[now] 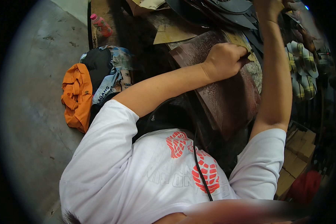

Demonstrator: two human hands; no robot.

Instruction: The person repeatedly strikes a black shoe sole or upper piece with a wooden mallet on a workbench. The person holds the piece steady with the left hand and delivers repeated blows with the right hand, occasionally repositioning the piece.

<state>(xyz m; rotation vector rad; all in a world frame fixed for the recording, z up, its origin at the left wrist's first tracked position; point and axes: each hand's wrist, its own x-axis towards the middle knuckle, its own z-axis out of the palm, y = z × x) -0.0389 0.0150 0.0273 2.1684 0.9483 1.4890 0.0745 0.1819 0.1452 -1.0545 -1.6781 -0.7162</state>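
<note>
My left hand (226, 61) is closed over a reddish-brown, mottled sheet (222, 99) that slopes across the worktable. A small dark edge shows at its fingertips, too little to name. Beside those fingers lies a strip of yellowish board (237, 38). My right hand (268, 10) reaches up to the top edge of the picture, next to a pile of dark curved sheets (227, 13). Its fingers are partly cut off there, so their grip does not show. Left of the mottled sheet is a flat piece of tan card (175, 34).
A pink bottle (101, 26) lies at the table's far left. Orange cloth (77, 97) and a patterned bag-like bundle (114, 71) sit left of me. To the right are stacked pale sole-shaped pieces (308, 61), cardboard boxes (296, 153) and something red (306, 184). A black cable (199, 168) crosses my shirt.
</note>
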